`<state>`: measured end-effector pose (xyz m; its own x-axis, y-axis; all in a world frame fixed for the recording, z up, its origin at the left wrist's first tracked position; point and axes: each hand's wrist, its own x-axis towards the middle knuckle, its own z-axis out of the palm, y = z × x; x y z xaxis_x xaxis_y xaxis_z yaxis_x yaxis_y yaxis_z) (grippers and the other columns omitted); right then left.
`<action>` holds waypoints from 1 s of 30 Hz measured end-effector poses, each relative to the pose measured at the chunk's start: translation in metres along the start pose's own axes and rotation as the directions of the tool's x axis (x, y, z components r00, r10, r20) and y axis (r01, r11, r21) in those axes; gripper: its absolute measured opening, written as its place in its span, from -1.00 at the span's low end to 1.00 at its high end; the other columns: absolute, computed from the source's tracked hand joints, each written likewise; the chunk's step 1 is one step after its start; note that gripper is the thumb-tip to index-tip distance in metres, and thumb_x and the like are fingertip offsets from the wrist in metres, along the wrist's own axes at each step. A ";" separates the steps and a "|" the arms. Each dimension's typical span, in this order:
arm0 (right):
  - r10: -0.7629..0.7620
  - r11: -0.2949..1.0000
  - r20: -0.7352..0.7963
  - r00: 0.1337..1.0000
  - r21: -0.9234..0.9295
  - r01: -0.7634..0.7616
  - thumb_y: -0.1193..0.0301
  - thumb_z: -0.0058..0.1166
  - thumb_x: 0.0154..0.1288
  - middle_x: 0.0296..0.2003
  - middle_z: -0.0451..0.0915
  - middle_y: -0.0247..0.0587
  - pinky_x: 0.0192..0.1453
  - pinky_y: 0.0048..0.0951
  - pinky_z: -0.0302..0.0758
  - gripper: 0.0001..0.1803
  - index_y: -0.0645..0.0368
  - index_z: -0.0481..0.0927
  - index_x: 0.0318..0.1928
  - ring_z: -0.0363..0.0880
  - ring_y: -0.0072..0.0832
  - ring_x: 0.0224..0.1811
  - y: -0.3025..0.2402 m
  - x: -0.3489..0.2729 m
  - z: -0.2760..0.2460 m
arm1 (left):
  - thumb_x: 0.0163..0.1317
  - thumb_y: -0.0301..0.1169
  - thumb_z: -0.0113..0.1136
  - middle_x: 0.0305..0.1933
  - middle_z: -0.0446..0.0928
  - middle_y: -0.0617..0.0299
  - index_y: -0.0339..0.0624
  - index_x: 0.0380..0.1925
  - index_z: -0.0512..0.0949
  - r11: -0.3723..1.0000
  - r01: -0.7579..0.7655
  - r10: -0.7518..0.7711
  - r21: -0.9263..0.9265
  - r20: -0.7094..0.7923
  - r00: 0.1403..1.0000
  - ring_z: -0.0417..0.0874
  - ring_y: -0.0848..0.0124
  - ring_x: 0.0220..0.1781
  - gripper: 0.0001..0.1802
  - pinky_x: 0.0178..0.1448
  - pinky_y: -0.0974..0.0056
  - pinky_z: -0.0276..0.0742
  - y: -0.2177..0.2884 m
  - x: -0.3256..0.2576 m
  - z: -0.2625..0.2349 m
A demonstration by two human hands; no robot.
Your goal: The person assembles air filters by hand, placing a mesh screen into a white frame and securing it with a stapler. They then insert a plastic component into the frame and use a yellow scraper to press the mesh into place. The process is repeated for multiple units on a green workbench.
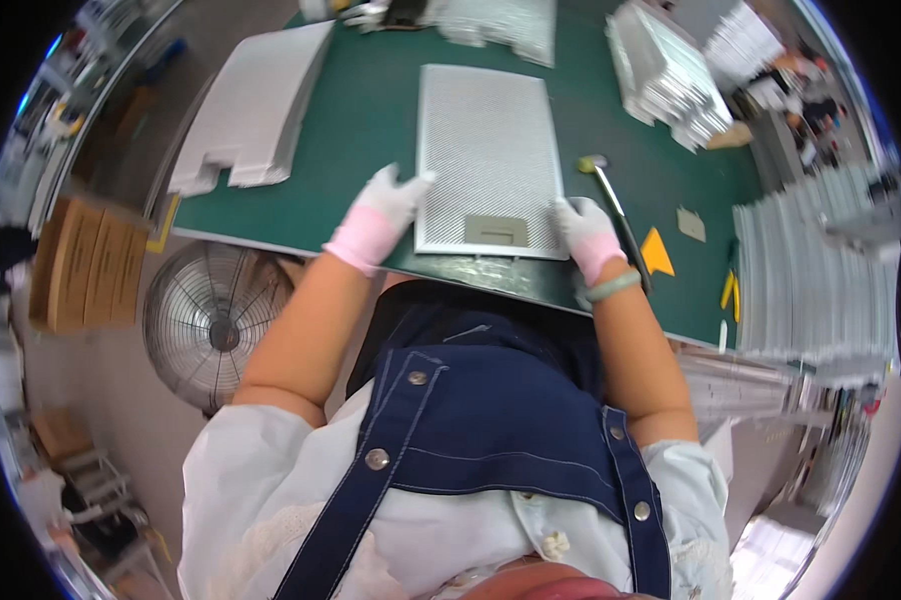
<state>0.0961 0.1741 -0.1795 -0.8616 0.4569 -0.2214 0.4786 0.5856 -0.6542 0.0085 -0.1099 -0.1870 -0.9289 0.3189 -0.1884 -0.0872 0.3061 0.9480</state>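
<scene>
Left hand (386, 205): white glove with pink cuff, fingers spread flat, fingertips touching the left edge of the mesh filter panel (488, 150) near its lower corner; nothing pinched.

Right hand (586, 235): same glove type, green band at the wrist, fingers laid loosely against the panel's lower right corner; whether it grips the edge cannot be told.

Mesh filter panel: rectangular, silver-grey, lying flat on the green table mat (371, 110) between both hands, with a small plain metal plate at the middle of its near edge.

Mallet (611, 195): pale head, dark handle, lying just beside the right hand.

Yellow triangular piece (657, 253): on the mat, right of the mallet handle.

Stack of mesh sheets (251, 115): left part of the mat, well apart from the panel.

Stacks of framed filters (671, 75): far right corner; further piles (811, 270) along the right edge.

Fan (211, 325): round, wire-guarded, on the floor below the table's left side.
</scene>
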 end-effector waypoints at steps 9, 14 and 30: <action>0.123 0.989 -0.440 0.889 0.124 -0.075 0.10 -0.04 0.43 -0.09 0.63 0.18 0.16 -0.24 0.49 -0.51 0.31 0.54 0.06 0.61 -0.06 0.04 0.056 -0.109 -0.086 | 0.43 -0.27 0.08 -0.14 0.56 0.18 -0.41 0.13 0.39 0.951 -0.217 0.308 -0.222 0.600 0.738 0.55 0.47 -0.19 -0.56 -0.07 0.35 0.53 0.050 -0.075 0.081; 0.331 0.923 -0.735 0.592 0.121 -0.366 0.19 -0.03 0.46 -0.06 0.69 -0.14 0.15 -0.41 0.48 -0.57 0.21 0.61 0.14 0.62 -0.42 -0.04 0.176 -0.304 -0.186 | 0.30 -0.31 0.19 -0.05 0.58 -0.01 -0.33 0.32 0.31 0.751 -0.650 0.429 -0.120 0.837 0.341 0.61 0.30 -0.15 -0.37 -0.03 0.25 0.56 0.053 -0.076 0.134; 0.580 -0.088 -0.790 -0.198 0.181 -0.979 0.10 -0.04 0.38 0.14 0.55 0.00 0.24 -0.10 0.44 -0.54 0.07 0.59 0.13 0.51 -0.07 0.21 0.268 -0.462 -0.195 | 0.26 -0.37 0.22 0.32 0.43 -0.08 -0.32 0.28 0.40 0.359 -0.812 0.655 0.459 0.496 0.570 0.41 0.05 0.38 -0.41 0.47 0.10 0.24 0.063 -0.041 0.019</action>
<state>0.6553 0.2512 -0.1114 0.5824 0.7781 0.2354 0.7709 -0.6205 0.1438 0.0473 -0.0868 -0.1243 -0.4080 0.8272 0.3863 0.8887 0.2629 0.3758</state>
